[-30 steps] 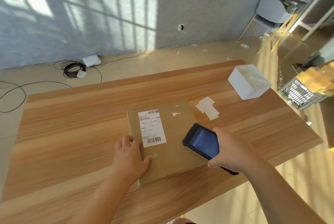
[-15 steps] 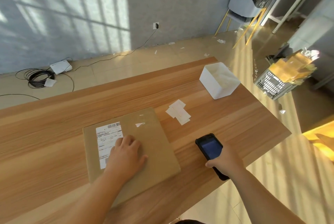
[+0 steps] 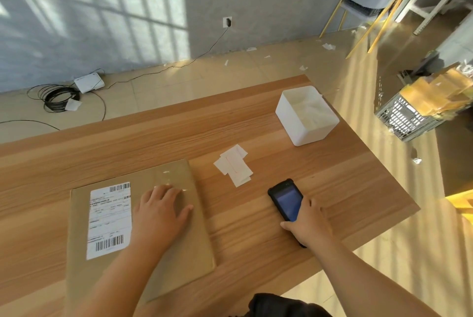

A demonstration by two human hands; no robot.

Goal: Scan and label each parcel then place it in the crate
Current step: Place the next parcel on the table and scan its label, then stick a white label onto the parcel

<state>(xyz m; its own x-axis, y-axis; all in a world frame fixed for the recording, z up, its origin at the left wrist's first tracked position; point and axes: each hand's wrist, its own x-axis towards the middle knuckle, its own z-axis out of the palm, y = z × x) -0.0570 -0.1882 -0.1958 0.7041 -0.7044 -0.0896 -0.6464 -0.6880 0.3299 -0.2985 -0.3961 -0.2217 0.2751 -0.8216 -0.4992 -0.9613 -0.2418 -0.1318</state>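
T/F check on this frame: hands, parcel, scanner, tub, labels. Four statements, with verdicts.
1. The left hand rests flat on the flat brown cardboard parcel. True.
2. The right hand holds the black handheld scanner directly above the parcel. False: the scanner is right of the parcel, over the wooden table.
3. The white square tub stands on the parcel. False: it stands on the table, apart.
4. Loose white paper labels lie between parcel and tub. True.

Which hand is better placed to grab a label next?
Probably left: the left hand lies flat and free on the cardboard parcel beside the label stack, while the right hand grips the handheld scanner.
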